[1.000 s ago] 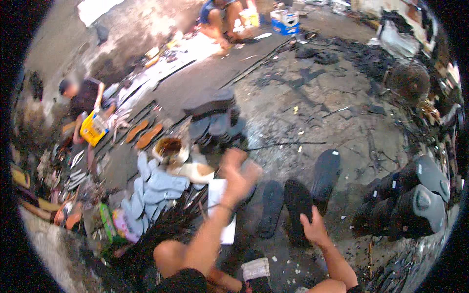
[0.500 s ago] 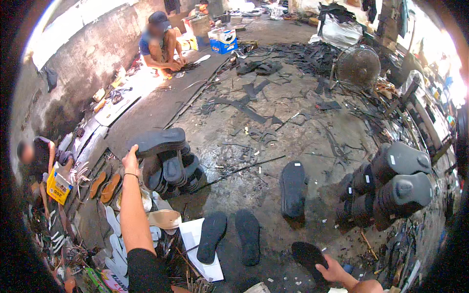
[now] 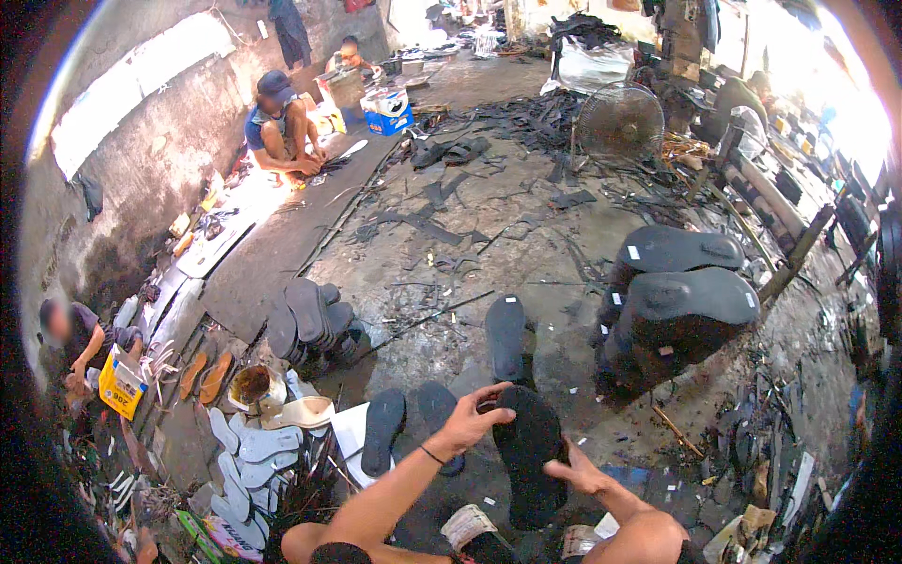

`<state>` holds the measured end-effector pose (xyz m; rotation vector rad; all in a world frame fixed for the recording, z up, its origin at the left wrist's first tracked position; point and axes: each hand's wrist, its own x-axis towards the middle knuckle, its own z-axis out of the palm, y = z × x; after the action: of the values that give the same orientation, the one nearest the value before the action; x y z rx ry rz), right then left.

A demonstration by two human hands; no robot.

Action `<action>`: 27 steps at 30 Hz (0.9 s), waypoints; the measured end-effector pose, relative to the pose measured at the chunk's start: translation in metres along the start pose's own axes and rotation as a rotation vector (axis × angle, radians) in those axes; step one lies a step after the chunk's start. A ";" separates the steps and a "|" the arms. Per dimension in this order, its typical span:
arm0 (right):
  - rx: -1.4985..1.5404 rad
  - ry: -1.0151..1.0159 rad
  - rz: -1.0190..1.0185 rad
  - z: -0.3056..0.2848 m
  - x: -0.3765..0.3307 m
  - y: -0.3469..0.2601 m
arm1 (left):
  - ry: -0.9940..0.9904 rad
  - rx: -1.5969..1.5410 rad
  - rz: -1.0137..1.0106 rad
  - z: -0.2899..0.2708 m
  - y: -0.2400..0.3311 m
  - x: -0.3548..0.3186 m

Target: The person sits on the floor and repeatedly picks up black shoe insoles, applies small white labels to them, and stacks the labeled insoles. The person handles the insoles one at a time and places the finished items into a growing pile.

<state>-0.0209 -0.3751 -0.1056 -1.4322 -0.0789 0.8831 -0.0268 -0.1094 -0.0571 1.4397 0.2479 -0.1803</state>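
Observation:
A black shoe sole (image 3: 529, 456) is held upright in front of me between both hands. My left hand (image 3: 477, 416) grips its upper left edge, thumb across the top. On the lower right edge, my right hand (image 3: 578, 472) has its thumb on the face and its other fingers mostly hidden behind. Whether one sole or two pressed together are held, I cannot tell. Just beyond stands a labelled black sole (image 3: 507, 336). Left of my hands lie a dark sole (image 3: 383, 432) and another dark sole (image 3: 436, 414), partly covered by my left forearm.
Stacked black soles (image 3: 691, 305) rise at right; a smaller sole pile (image 3: 315, 320) stands at left. Grey sole-shaped pieces (image 3: 249, 470) and tan soles (image 3: 214, 376) lie lower left. A fan (image 3: 620, 122) stands farther back. One person (image 3: 282, 132) squats far left, another (image 3: 85, 343) sits nearer.
My left hand has come from the left pile to the middle, and the thick sole it held is gone from there. My right hand has moved left and up. Both now hold a sole together.

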 end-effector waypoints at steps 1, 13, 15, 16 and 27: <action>-0.198 0.041 -0.092 -0.002 -0.007 0.006 | 0.154 0.025 0.062 0.023 -0.019 0.000; 0.277 0.679 -0.035 -0.101 -0.048 0.083 | 0.234 1.188 -0.110 0.151 -0.137 -0.044; 0.383 0.608 -0.013 -0.113 -0.058 0.085 | 0.168 1.160 -0.083 0.156 -0.151 -0.045; 0.334 0.591 0.001 -0.117 -0.060 0.085 | 0.204 1.088 -0.069 0.158 -0.156 -0.046; -0.176 0.481 0.065 -0.083 -0.013 0.081 | 0.239 0.997 0.044 0.178 -0.164 -0.069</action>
<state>-0.0230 -0.4592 -0.1866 -1.7859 0.2582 0.5733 -0.1274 -0.3084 -0.1750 2.4618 0.3419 -0.0913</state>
